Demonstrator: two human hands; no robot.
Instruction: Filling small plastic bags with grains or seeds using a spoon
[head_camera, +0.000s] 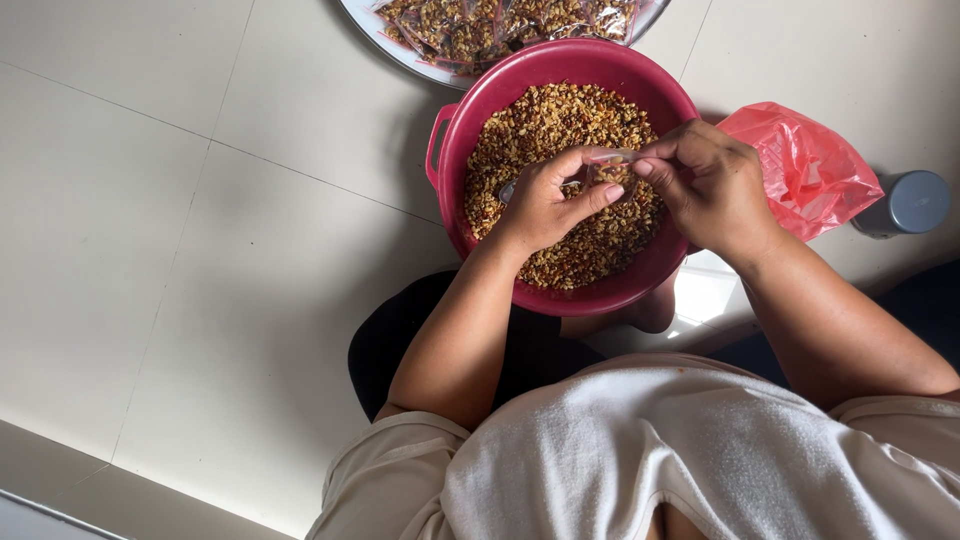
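A dark pink plastic basin (480, 110) with a side handle stands on the floor, filled with a brown mix of nuts and crumbs (545, 125). Over it, both hands meet on a small clear bag (610, 166) partly filled with the mix. My left hand (540, 205) curls around the bag's lower part. A bit of metal, perhaps a spoon (507, 191), sticks out from behind the fingers. My right hand (712, 185) pinches the bag's top edge between thumb and fingers. Most of the bag is hidden by the fingers.
A white tray (385, 35) at the top edge holds several filled clear packets. A crumpled red plastic bag (810, 170) lies right of the basin, with a grey-blue cylinder (912, 203) beyond it. White tiled floor (150, 200) lies to the left. A white towel (680, 450) covers my lap.
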